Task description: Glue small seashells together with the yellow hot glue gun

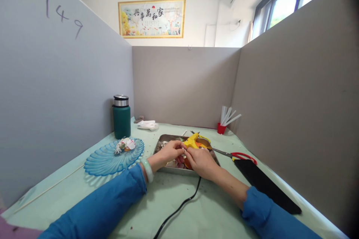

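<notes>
Both hands meet over a shallow rectangular stainless-steel tray (168,169) near the middle of the pale green table (174,201). The left hand (169,152) and the right hand (200,162) have their fingertips pinched together on a small pale piece (183,152) held between them — too small to tell what it is. Both hands are curled nearly closed around it. A smooth jade-green bangle (147,169) circles the left wrist, and both arms wear bright blue sleeves.

Just behind the fingers, in the tray, lies a yellow plastic glue gun (192,141); a black cord (179,207) snakes from under the hands toward the near edge of the table. Small shells or pebbles lie in the tray, partly hidden by the hands.

To the left sits a ribbed, scallop-shaped blue glass plate (106,162) bearing a few small shells (125,144), with a dark green metal flask with a steel lid (121,116) behind it. To the right lie red-handled scissors (238,155), touching a flat black strip (266,186). A small red cup of white sticks (224,123) stands at the back, and a crumpled white cloth (147,124) lies near the flask.

Grey felt-like partitions wall in the table — the left one bears handwritten "149". A gold-framed picture (152,18) on the far wall shows Chinese characters.
</notes>
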Motion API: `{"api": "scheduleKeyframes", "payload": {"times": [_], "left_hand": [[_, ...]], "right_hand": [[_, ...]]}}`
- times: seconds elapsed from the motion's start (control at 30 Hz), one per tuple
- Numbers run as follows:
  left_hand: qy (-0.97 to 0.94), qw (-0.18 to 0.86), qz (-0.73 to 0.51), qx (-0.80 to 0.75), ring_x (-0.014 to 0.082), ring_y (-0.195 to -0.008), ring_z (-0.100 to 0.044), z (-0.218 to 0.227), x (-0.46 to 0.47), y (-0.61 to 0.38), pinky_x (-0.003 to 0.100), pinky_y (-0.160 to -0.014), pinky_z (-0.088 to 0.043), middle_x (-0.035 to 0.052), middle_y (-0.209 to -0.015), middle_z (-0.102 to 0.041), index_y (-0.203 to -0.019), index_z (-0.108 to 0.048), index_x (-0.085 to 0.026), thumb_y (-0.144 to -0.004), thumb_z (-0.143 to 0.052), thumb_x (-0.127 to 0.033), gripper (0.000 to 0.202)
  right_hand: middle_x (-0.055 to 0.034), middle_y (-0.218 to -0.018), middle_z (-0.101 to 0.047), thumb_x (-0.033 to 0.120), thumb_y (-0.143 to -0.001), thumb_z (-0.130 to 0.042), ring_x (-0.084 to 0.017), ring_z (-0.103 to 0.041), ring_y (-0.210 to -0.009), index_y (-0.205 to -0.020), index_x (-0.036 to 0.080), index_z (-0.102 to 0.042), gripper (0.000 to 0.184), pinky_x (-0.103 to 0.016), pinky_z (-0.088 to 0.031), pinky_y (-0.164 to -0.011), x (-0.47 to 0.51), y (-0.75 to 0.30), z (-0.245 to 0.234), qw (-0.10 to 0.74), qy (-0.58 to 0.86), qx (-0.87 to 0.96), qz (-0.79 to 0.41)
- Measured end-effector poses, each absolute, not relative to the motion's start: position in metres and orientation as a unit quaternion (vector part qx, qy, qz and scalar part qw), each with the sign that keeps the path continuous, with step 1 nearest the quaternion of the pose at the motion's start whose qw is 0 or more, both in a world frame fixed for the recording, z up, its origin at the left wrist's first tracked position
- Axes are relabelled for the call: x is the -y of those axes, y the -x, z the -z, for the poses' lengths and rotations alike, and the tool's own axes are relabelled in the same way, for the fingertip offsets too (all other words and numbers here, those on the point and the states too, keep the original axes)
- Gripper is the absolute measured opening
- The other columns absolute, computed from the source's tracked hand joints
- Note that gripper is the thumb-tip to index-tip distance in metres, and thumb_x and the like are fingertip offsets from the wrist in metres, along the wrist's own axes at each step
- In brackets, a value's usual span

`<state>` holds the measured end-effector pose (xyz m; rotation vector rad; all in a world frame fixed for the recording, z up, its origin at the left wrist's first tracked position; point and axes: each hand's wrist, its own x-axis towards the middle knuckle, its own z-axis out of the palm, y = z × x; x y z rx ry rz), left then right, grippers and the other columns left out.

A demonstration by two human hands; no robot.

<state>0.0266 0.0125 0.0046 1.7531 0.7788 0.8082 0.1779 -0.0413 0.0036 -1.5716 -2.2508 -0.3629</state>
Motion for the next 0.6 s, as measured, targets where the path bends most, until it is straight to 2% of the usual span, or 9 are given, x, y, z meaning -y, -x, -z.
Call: {"api": "scheduleKeyframes", "payload": {"times": [0.23, 0.6], "left_hand": [[-0.722, 0.515, -0.335, -0.318, 0.0101, -0.044, -0.056, -0.0055, -0.0114, -0.0261, 0.023, -0.048, -0.047, -0.0001, -0.056, -0.058, -0.08, -0.053, -0.011, -0.07, -0.055, -0.019, 0.014], [-0.708, 0.537, -0.341, -0.307, 0.0106, -0.047, -0.058, -0.0011, -0.0159, -0.0255, 0.024, -0.051, -0.049, 0.0013, -0.059, -0.059, -0.082, -0.052, -0.011, -0.071, -0.055, -0.02, 0.015]], "right_hand": [[-0.0032, -0.079, -0.066, 0.041, -0.092, -0.017, -0.016, -0.057, -0.069, -0.083, 0.021, -0.059, 0.047, -0.026, -0.026, -0.058, 0.042, -0.1773, -0.0041, 0.183, 0.559, 0.799, 0.128], [-0.0033, -0.08, -0.066, 0.042, -0.092, -0.016, -0.016, -0.058, -0.07, -0.086, 0.022, -0.06, 0.048, -0.025, -0.028, -0.058, 0.0433, -0.1755, -0.0061, 0.181, 0.576, 0.787, 0.126]]}}
